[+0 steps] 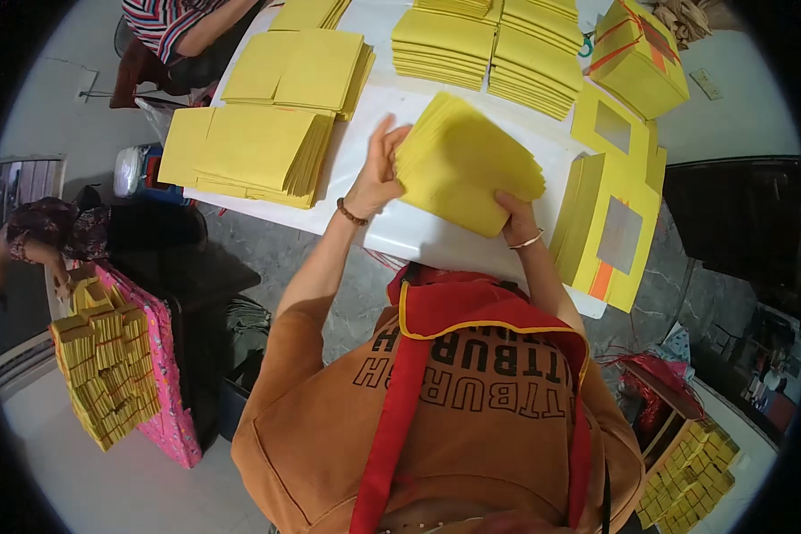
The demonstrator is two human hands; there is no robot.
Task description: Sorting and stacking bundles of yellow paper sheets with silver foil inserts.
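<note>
A fanned stack of flat yellow paper pieces [467, 169] is tilted up above the front of the white table [400, 227]. My right hand [518, 218] grips its near right corner, thumb on top and fingers hidden underneath. At the stack's left edge is my left hand [378, 173], with its fingers stretched and apart, touching the paper's side. I cannot tell whether the pieces are envelopes or folded sheets.
Yellow piles [258, 147] stand on the table's left, and taller stacks [489, 53] at the back. Yellow boxes with grey panels [623, 231] line the right. Another person's arm [214, 31] shows at the far left. Bundled yellow stacks [107, 374] lie beside a pink patterned board [165, 383].
</note>
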